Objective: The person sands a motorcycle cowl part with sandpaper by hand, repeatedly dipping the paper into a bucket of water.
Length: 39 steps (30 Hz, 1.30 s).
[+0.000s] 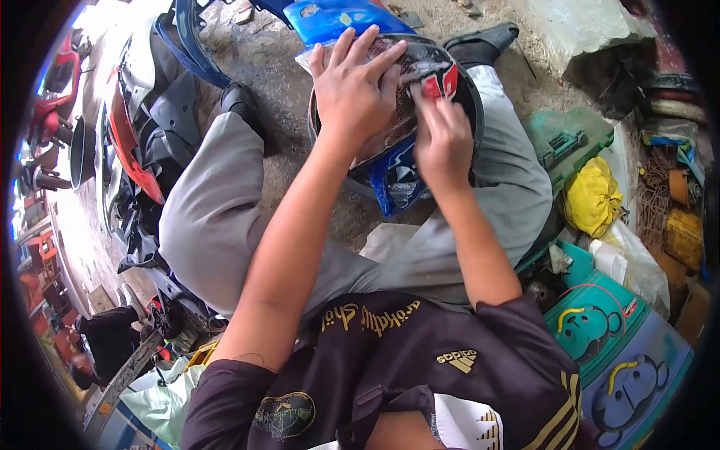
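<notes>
My left hand [352, 94] lies palm down with fingers spread on a wet-looking plastic panel [379, 139] with a dark reddish mesh pattern. Its far end is glossy blue [341, 19]. On the panel's right side, my right hand [442, 139] has its fingers bent together and pressed down, slightly blurred. Beside those fingertips shows a red patch with white and black marks [448, 81]. What the right fingers hold, I cannot tell. Under the panel is a round black basin [474, 112] between my legs, and a blue piece [394, 184] juts over its near rim.
Black and grey motorcycle fairings [169, 112] and an orange-red one [127, 150] lie to the left. On the right are a green case [570, 142], a yellow plastic bag [592, 196] and a teal cartoon-printed surface [589, 334]. A concrete block [592, 30] stands far right.
</notes>
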{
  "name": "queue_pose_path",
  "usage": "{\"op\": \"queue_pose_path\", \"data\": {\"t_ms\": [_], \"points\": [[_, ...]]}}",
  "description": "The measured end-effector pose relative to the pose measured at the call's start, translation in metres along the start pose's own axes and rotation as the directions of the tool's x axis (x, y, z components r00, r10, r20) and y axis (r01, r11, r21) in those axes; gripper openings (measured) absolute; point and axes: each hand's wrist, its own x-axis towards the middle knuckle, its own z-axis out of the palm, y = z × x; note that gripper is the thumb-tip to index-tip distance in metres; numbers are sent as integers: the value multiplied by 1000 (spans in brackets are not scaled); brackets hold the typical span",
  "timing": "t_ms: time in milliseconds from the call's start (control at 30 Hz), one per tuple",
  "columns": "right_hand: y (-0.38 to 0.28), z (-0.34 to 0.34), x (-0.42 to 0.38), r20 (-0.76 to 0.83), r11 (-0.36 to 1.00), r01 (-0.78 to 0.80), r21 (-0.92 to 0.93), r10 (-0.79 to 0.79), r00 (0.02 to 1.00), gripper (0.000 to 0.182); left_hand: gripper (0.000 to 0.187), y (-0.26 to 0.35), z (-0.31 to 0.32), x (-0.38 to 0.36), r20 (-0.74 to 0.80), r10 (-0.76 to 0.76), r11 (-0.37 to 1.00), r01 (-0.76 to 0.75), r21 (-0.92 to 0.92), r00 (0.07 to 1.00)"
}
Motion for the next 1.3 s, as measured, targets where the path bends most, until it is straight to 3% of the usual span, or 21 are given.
{"op": "queue_pose_path", "data": {"t_ms": [67,133,200,333,367,467,567,667,733,800,867,933,1000,1100,1200,1300], "points": [[-9,-6,-36,73,999,-12,34,9,997,51,38,-3,3,-1,-8,-10,1000,10,-20,1000],[-10,-8,-31,78,1000,-2,-11,3,997,45,39,0,0,1,-20,-19,1000,19,-16,1000],[11,2,-6,-40,998,-64,-24,63,997,38,39,2,-2,1,3,-16,1000,16,-4,1000],[-13,-5,-11,113,994,101,46,-105,988,35,38,-2,-2,-2,-33,-38,998,37,-45,999],[-9,-10,-4,122,990,131,-56,-123,985,40,38,-2,0,-1,-31,-31,999,30,-40,999],[2,-4,10,18,997,40,-71,-38,999,35,38,-2,-2,-3,-21,-35,999,34,-40,999],[-9,-8,4,149,987,149,-60,-139,979,28,38,-5,2,-5,-39,-55,996,52,-74,998],[10,-4,16,35,996,46,-80,-43,998,25,37,-3,-2,-4,-29,-39,998,37,-57,999],[-12,-10,8,164,988,149,-44,-140,977,30,38,-5,-2,-5,-46,-56,996,52,-70,997],[-12,-15,12,162,985,156,-77,-142,977,31,38,-5,-2,-7,-42,-54,996,51,-70,998],[6,-9,19,57,996,51,-71,-47,997,34,39,-3,-2,-5,-30,-44,998,42,-48,999],[-14,-13,11,167,979,186,-83,-170,971,29,39,-5,-1,-7,-33,-58,997,56,-58,998],[-13,-19,12,218,972,216,-94,-191,957,28,39,-7,-1,-8,-38,-63,995,60,-74,997],[0,-16,19,157,982,126,-138,-104,982,26,38,-5,-1,-7,-30,-52,998,50,-47,998],[-6,-19,7,266,961,259,-92,-227,937,20,37,-3,0,-6,-38,-49,998,47,-53,998],[7,-19,20,165,987,123,-106,-105,981,23,37,-1,1,-4,-28,-37,999,36,-31,999]]}}
